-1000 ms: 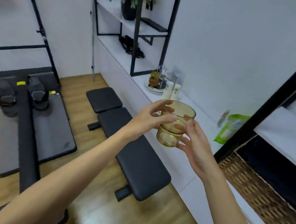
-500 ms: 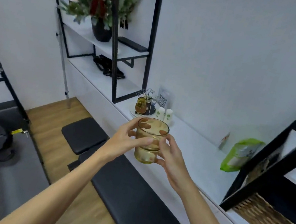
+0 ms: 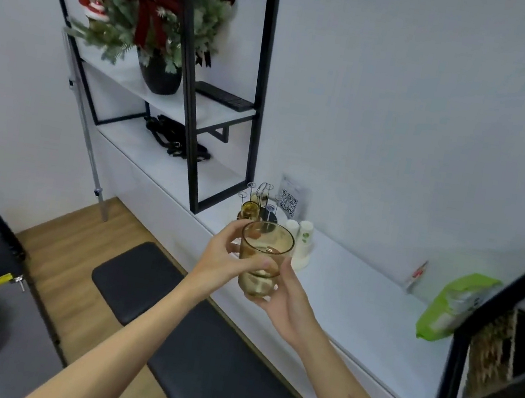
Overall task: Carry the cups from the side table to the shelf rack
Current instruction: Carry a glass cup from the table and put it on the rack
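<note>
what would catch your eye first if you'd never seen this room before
First, the amber glass cup held upright in mid-air at centre, gripped by the left hand and the right hand above a black padded bench. Next, the red and green festive arrangement in a dark vase on the upper shelf, top left. Behind the cup, a wire cup rack holding another amber cup stands on the white counter.

**A:** What do I have along the wall?

**B:** I see a dark vase of red and green festive foliage (image 3: 153,9) up high, black straps (image 3: 177,139) one level below, and a green pouch (image 3: 450,304) beside a wicker basket (image 3: 493,352).

**A:** And lower down?

**B:** I see a black padded bench (image 3: 197,343) over wooden flooring (image 3: 66,257).
</note>
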